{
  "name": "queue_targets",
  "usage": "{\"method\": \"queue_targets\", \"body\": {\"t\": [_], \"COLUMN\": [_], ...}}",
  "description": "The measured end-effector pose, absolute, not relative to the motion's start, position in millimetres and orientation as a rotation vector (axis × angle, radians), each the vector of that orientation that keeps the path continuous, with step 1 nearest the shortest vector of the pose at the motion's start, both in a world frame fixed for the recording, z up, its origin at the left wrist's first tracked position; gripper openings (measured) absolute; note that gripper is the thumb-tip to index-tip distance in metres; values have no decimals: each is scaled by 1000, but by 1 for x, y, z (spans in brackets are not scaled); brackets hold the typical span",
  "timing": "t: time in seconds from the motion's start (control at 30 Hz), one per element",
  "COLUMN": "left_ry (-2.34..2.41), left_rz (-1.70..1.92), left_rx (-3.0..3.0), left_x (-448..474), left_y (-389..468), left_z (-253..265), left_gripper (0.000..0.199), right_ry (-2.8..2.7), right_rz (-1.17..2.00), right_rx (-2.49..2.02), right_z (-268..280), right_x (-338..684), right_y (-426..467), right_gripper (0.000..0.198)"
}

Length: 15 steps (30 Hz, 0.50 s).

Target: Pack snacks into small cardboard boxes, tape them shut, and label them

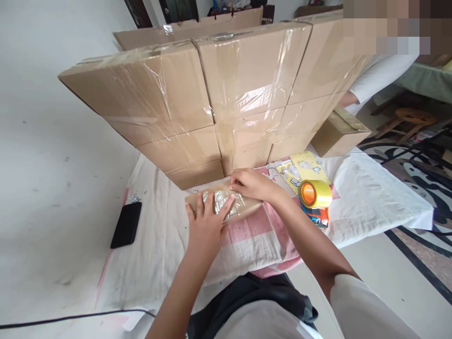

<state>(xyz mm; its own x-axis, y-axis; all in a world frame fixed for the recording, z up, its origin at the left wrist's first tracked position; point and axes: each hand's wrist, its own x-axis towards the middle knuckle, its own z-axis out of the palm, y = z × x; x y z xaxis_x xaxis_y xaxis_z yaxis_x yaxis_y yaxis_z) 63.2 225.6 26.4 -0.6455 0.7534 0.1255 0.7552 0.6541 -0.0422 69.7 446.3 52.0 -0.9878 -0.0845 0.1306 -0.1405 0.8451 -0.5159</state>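
A small cardboard box (pixel 252 203) lies on the cloth-covered table in front of me, with shiny clear tape across its upper face. My left hand (pixel 208 212) rests on the box with its fingers spread over the tape. Above the box's far edge, my right hand (pixel 247 182) has its fingers curled and pressed together at the tape. What those fingers pinch, if anything, is hidden. To the right sits a yellow roll of packing tape (pixel 322 194), partly on top of an orange and blue tape dispenser (pixel 319 217).
A wall of taped cardboard boxes (pixel 247 94) stands just beyond my hands. Another box (pixel 341 134) is at the right, near a person's white sleeve (pixel 386 75). A black phone (pixel 126 225) lies at the left on the white cloth (pixel 155 254). A dark cable (pixel 77 318) crosses the lower left.
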Motion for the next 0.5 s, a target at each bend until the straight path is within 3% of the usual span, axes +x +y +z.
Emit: {"method": "queue_targets", "body": {"t": [0.17,0.3,0.4,0.5], "left_ry": [-2773,-2700,-2683,-2672], "left_rz": [-110,-175,-204,-203], "left_rx": [-1189,-1344,-1404,-1430], "left_x": [75,80,85,87], "left_y": [246,238,231,229], "left_z": [22,13,12,13], "left_gripper": [65,56,55,53], "right_ry": [-2938,-2746,-2765,-2820], "right_rz": [756,537,523,556], "right_rx": [9,-681,-947,-1090], "right_z": [48,44,34,14], "right_x": [62,53,59,76], "right_y": [443,461,490,514], "right_gripper": [11,38,24,27]}}
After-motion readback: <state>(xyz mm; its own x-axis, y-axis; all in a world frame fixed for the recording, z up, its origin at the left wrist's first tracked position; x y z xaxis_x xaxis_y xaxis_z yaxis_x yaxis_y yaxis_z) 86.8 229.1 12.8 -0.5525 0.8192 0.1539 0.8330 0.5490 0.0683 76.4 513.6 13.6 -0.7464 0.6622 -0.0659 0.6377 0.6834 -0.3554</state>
